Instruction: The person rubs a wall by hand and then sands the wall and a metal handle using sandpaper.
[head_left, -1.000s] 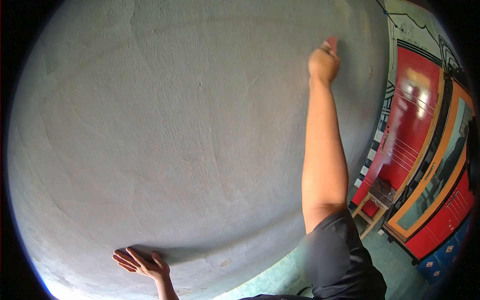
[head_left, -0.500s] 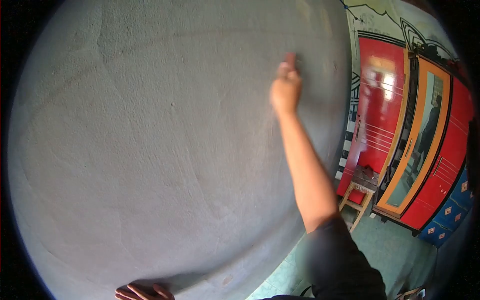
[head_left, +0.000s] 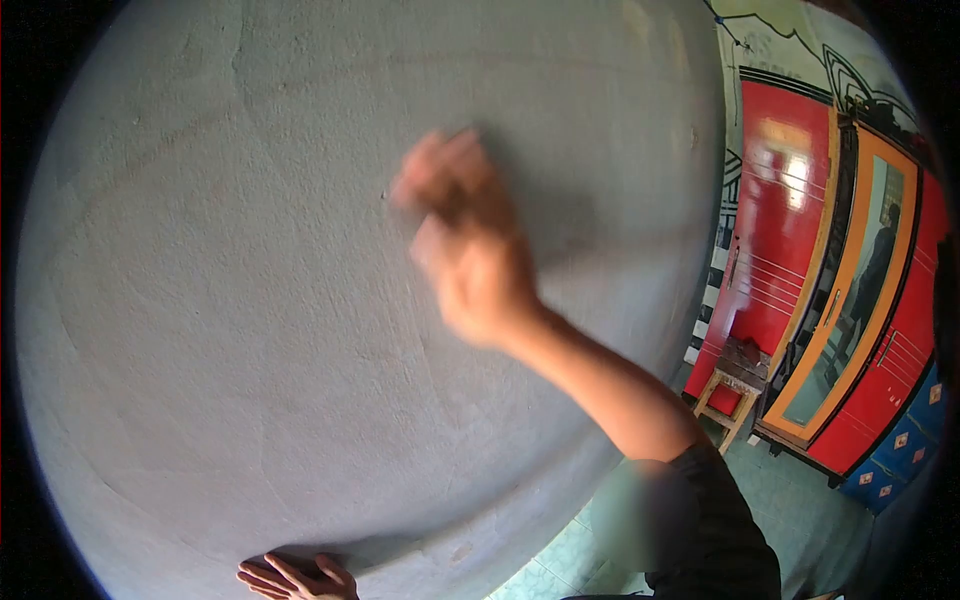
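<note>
A rough grey plastered wall (head_left: 300,330) fills most of the head view. My right hand (head_left: 480,250) is up at the middle of it, smeared by motion, with its fingers bent round something reddish that I cannot make out. The dark-sleeved forearm reaches in from the lower right, and a soft shadow falls on the plaster beside the hand. At the bottom edge, my left hand (head_left: 295,578) lies flat against the wall with its fingers spread, holding nothing; its wrist is cut off by the frame.
To the right stand a red cupboard door (head_left: 775,200), an orange-framed mirror (head_left: 840,300) and a blue patterned panel (head_left: 900,450). A small wooden stool (head_left: 735,375) carries a dark reddish object. Pale green floor tiles (head_left: 560,560) run along the wall's foot.
My right hand has swept left and somewhat down across the wall, the elbow bending more. The view has shifted slightly, while my left hand keeps its place on the wall.
</note>
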